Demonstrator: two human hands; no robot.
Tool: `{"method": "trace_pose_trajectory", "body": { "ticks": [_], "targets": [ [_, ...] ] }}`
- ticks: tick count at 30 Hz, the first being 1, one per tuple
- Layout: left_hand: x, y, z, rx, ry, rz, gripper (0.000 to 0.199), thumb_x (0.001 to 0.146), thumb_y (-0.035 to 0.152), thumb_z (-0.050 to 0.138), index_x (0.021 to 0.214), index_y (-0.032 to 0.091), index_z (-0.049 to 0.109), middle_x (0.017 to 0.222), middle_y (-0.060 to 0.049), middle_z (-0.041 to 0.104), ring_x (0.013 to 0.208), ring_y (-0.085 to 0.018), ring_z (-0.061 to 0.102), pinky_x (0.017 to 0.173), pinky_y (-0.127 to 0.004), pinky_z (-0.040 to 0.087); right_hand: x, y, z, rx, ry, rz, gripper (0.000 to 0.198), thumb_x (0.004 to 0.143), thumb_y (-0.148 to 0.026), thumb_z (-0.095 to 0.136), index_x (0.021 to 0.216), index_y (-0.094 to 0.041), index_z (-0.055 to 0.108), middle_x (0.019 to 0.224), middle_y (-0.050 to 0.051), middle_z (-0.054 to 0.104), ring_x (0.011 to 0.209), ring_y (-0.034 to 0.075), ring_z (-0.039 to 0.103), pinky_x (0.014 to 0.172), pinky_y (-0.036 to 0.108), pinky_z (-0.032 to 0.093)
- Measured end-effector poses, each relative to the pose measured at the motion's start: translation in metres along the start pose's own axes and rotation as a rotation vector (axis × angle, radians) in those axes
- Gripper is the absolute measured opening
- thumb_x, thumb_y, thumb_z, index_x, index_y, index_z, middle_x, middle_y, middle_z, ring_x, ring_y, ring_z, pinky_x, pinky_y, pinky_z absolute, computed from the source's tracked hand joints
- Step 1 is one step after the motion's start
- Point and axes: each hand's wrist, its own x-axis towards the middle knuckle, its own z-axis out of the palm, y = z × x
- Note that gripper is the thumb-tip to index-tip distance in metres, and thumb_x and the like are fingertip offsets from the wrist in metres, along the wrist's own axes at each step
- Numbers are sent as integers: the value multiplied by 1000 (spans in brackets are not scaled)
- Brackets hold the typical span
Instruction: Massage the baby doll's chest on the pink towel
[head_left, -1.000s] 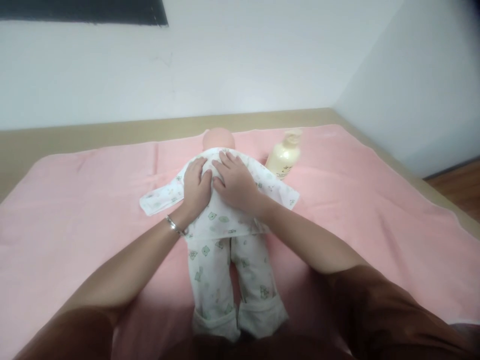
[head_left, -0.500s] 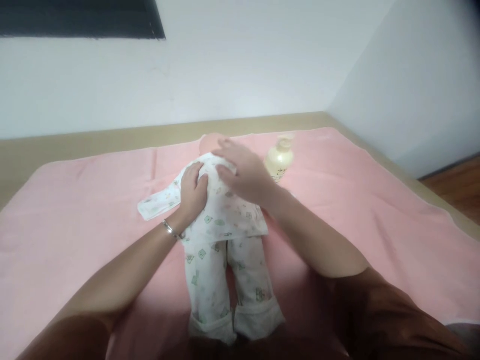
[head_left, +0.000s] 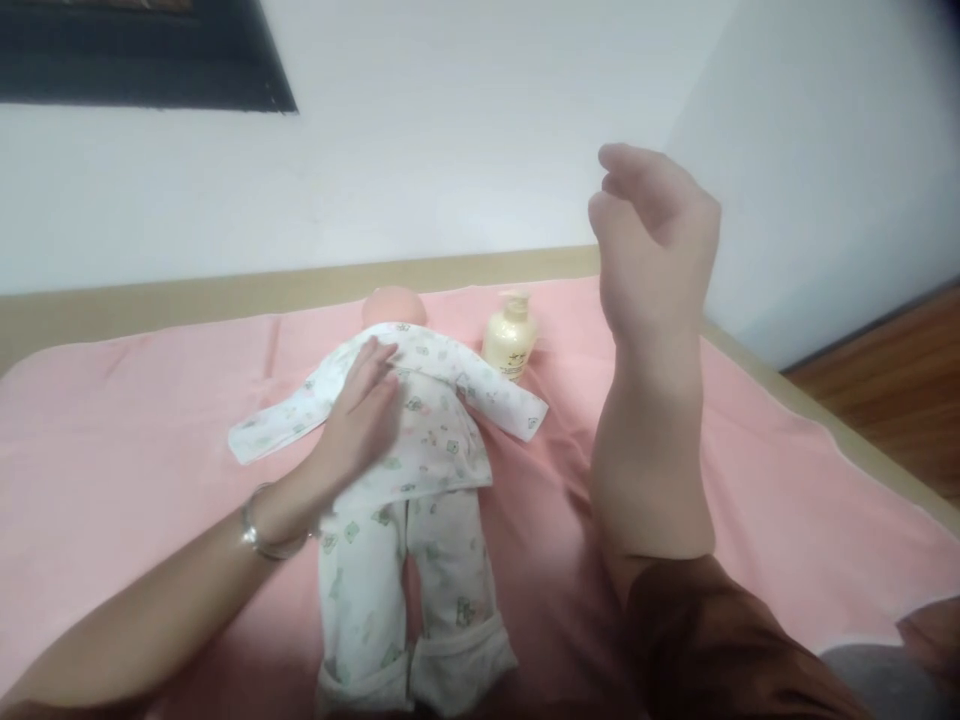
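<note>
A baby doll lies on the pink sheet, dressed in a white patterned long-sleeved shirt (head_left: 435,440) and matching pants (head_left: 450,570) with turned-up cuffs. Its bare round head (head_left: 394,305) shows past the collar, with no face visible. My left hand (head_left: 364,410), a silver bracelet at the wrist, is over the shirt's left side with fingers stretched; whether the palm presses on the cloth is unclear. Raised well above the sheet at the right, my right hand (head_left: 656,235) is cupped, thumb apart from the curled fingers, and I see nothing in it.
Just right of the doll's head stands a pale yellow pump bottle (head_left: 511,338). The pink sheet (head_left: 150,420) covers a tan surface (head_left: 300,280) that meets a white wall (head_left: 435,130). A dark-framed panel (head_left: 150,70) is at upper left, with wooden floor (head_left: 892,370) at right.
My right hand has lifted off the doll's upper body and swung up to the right, uncovering the right sleeve. My left hand stays by the shirt. The view has shifted slightly.
</note>
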Motion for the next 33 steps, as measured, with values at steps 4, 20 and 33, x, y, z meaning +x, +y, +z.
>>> {"method": "trace_pose_trajectory", "body": {
  "ticks": [4, 20, 33],
  "targets": [
    [1, 61, 20, -411, -227, -184, 50, 92, 50, 47, 131, 24, 64, 153, -6, 52, 149, -31, 40, 127, -49, 31, 7, 13, 9, -133, -97, 25, 45, 95, -25, 40, 137, -28, 53, 148, 4, 55, 146, 23, 44, 121, 41, 41],
    [74, 117, 80, -1280, -271, -565, 66, 102, 53, 19, 145, 12, 46, 135, -19, 62, 126, -27, 63, 101, -39, 57, 7, 34, 67, -337, -360, -3, 47, 96, -26, 38, 138, -14, 55, 152, 16, 50, 146, 33, 42, 122, 57, 31],
    [55, 90, 62, -1079, -386, -543, 53, 100, 41, 30, 131, 8, 57, 122, -20, 70, 117, -26, 69, 105, -42, 55, -6, 25, 84, -611, -578, -50, 60, 103, -46, 23, 107, -14, 73, 116, 18, 73, 122, 34, 62, 112, 53, 35]
  ]
}}
